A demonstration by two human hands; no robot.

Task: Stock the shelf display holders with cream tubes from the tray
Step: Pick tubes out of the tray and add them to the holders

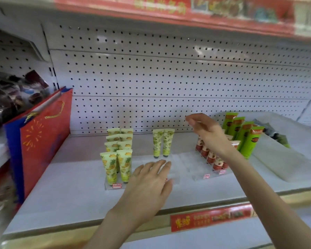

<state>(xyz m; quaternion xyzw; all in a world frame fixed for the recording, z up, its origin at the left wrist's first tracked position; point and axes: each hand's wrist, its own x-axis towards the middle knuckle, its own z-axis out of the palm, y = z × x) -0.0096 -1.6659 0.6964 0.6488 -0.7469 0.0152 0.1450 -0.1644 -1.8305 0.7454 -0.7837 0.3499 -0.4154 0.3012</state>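
White pegboard [169, 74] is backing a white shelf [70, 186], w/ a red price strip [210, 218] running along the shelf's front edge. A red-and-blue gift bag [43, 141] is leaning at the shelf's left end. At the right end a pale, blurred white thing [285, 159] is lying; can't tell what it is.

Left hand [151, 180] is lying flat, fingers straight, over the front of the middle holder [176, 169], a clear one sitting mid-shelf. Right hand [205, 130] is hanging raised above the rear of the right holder [197, 175], fingers loosely bent, nothing visible in them.

Green cartons [248, 139] are standing just right of the right hand. Pineapple tubes [111, 168] are filling the left holder [108, 186], just left of the left hand. Red-print tubes [217, 162] are lining the right holder, under and beside the right wrist. Two green-print tubes [162, 142] are standing upright at the middle holder's back, just beyond the left fingertips, between both hands.
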